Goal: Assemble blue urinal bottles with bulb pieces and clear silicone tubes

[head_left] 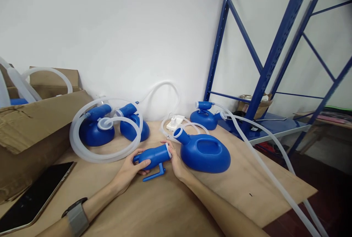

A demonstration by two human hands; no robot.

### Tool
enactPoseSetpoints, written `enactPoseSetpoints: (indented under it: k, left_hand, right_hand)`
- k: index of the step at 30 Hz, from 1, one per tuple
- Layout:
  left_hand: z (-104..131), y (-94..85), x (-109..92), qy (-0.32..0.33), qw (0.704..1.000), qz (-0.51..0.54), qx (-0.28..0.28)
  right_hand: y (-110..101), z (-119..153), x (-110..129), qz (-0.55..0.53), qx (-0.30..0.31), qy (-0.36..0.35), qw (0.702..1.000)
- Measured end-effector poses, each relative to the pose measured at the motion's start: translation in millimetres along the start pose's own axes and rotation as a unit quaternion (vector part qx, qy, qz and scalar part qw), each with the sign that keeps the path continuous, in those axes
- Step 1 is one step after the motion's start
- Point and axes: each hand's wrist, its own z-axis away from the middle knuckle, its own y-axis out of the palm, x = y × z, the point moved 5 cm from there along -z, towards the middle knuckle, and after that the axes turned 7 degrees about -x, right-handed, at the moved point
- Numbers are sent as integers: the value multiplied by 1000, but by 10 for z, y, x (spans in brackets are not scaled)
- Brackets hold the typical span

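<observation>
A blue plastic urinal cup (154,156) lies sideways between my hands, low over the table, with its hooked handle hanging toward me. My left hand (134,167) is closed round its narrow left end, thumb along the near side. At the other end, my right hand (175,160) is closed on the whitish rim (168,150); its fingertips are partly hidden behind it. Just right of my right hand stands a blue urinal bottle (205,154) with an open, angled neck and a recessed grip on top.
Behind are more blue urinal bottles (96,134), with coiled clear tubing (74,139). Another bottle (203,119) trails tubes (264,163) over the table's right edge. A tablet (35,196) and cardboard box (41,123) are left, a white power strip (175,123) behind, blue shelving (277,53) right.
</observation>
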Motion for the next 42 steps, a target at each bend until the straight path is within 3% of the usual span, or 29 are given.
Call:
enactPoseSetpoints:
  k: [9,19,24,31,36,39,42]
  left_hand:
    - [14,-16,-9,6,999,39,-10]
    - [-24,-11,17,21,1000,19,-1]
    - [-16,-25,12,37,999,-4,-11]
    - [55,-55,-158,94,991,-93,-39]
    - [42,-68,-135,101,992,-73,-8]
    - [20,-53,-80,82,995,-46,24]
    - [21,-23,-84,83,995,-42,48]
  right_hand:
    - [13,60,213,68,38,-91,993]
    - [41,72,273,76,19,-105,991]
    - [29,83,313,133,-19,-92,987]
    - [120,69,264,-67,43,17,997]
    - [137,71,377,-95,81,70,990]
    - [142,62,361,-71,46,89,992]
    - [143,55,396,-40,9,65,997]
